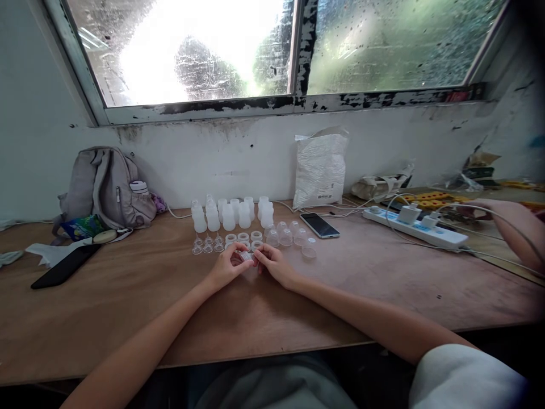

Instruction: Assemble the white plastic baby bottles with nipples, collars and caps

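Sleeve (462, 375); left hand (229, 266) holding clear piece (246, 257), right hand (275, 266) beside; bag print (327, 197) illegible.

Approx 10 btls (229, 217) (overlap, exact ct unclear), 1 backpack (102, 184), 1 pwr strip (383, 220), 2 plugs (409, 213).

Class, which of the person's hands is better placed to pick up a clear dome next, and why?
Probably the right hand: it is closer to the clear domes. The left hand is farther away and pinches a small clear piece.

Rows of plastic parts (229, 217) suggest a workshop.
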Demonstrator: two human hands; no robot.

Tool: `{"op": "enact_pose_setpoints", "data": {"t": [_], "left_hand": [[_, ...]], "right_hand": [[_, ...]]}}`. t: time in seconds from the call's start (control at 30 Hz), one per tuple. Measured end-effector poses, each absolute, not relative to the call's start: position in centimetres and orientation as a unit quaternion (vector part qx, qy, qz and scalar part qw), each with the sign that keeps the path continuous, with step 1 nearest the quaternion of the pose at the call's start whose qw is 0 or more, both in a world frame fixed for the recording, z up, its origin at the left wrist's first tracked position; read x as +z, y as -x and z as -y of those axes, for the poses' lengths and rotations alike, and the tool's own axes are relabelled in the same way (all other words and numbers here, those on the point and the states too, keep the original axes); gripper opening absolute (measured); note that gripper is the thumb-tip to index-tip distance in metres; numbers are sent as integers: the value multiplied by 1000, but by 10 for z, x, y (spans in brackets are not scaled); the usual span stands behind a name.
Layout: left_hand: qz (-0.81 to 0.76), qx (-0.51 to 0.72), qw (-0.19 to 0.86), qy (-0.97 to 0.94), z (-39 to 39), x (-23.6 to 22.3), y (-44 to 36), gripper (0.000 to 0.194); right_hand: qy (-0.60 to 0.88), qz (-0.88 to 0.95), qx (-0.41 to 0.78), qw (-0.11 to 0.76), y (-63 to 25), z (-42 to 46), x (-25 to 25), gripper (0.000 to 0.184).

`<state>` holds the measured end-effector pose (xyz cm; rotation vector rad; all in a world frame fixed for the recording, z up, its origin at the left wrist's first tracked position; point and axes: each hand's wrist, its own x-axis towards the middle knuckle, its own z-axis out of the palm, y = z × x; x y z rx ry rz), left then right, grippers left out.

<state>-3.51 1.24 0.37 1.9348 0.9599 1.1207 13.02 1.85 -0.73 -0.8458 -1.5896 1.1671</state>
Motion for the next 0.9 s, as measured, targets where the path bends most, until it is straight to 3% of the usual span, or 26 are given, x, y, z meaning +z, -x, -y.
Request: {"op": "enact_pose_setpoints", "data": {"t": [0.33,0.57,0.9], "left_hand": [[-388,432,282,-763,-10,0,31,21],[-413,427,264,-760,-12,-2,34,19],[-381,364,232,-818,-7,2,35,21]], "right_hand": [[339,648,498,465,-136,-16,-5,30],[338,787,281,433,-136,-3,-2,28],[358,817,185,413,-134,-7,-7,23]]}}
